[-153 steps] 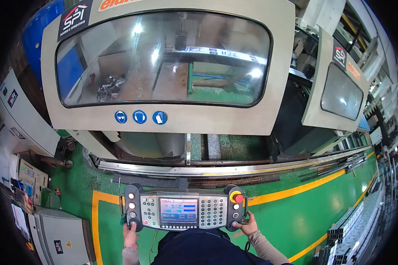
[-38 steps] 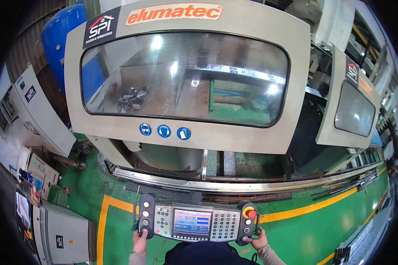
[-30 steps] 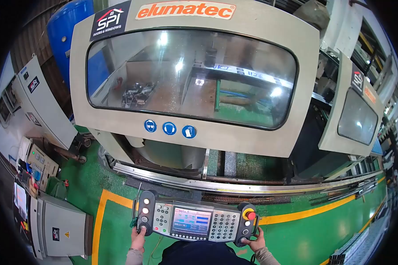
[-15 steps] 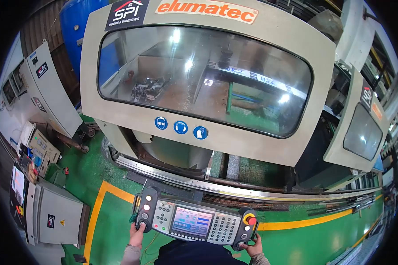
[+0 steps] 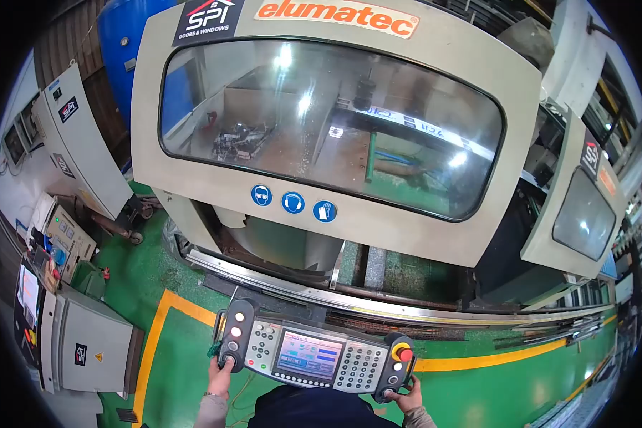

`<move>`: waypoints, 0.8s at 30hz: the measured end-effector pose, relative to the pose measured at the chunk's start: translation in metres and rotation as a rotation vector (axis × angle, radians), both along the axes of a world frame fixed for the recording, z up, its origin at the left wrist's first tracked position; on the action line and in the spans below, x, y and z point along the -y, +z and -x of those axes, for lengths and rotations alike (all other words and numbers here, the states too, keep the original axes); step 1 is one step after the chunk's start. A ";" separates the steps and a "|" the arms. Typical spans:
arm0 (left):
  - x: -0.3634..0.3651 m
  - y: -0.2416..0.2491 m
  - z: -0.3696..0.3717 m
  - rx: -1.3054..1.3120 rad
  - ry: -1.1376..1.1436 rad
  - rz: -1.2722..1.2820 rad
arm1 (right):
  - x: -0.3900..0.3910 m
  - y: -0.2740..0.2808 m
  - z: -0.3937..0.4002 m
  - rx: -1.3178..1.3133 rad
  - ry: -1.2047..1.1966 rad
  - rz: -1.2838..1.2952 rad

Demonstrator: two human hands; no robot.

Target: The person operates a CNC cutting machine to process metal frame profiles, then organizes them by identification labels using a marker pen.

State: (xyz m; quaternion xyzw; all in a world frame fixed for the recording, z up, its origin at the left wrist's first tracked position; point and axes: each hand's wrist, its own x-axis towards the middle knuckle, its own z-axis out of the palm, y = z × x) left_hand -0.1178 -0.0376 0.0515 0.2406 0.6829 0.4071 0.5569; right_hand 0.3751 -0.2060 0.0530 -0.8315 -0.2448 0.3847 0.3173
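Observation:
A wide machine control panel (image 5: 310,353) with a lit screen and rows of keys sits low in front of me. My left hand (image 5: 220,379) is closed round its left end, the thumb on a round black button below several lit buttons. At the other end, my right hand (image 5: 408,396) grips the lower corner, thumb near a black button. Above that hand is a red emergency stop button (image 5: 404,354) on a yellow base. Fingers behind the panel are partly hidden on both sides.
Ahead stands a beige machine hood (image 5: 335,200) with a large window, its metal rail (image 5: 264,284) running below. A second hood (image 5: 585,214) is at right. Grey cabinets (image 5: 93,349) stand at left. Yellow lines (image 5: 157,342) mark the green floor.
The screen's lower left now shows a larger, darker blue box with text. Both hands stay where they were on the panel; the view has shifted very slightly.

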 end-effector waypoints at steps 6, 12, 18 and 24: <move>0.000 0.003 -0.001 -0.007 0.001 0.013 | 0.001 -0.002 0.000 -0.017 -0.013 -0.010; -0.001 0.009 -0.004 -0.010 0.016 0.036 | 0.003 -0.008 -0.001 -0.031 -0.017 -0.054; 0.003 -0.008 0.009 -0.024 -0.150 0.031 | 0.001 -0.004 0.001 -0.062 -0.049 -0.043; 0.002 -0.007 0.009 -0.049 -0.153 0.063 | -0.003 0.008 0.005 -0.063 -0.049 -0.009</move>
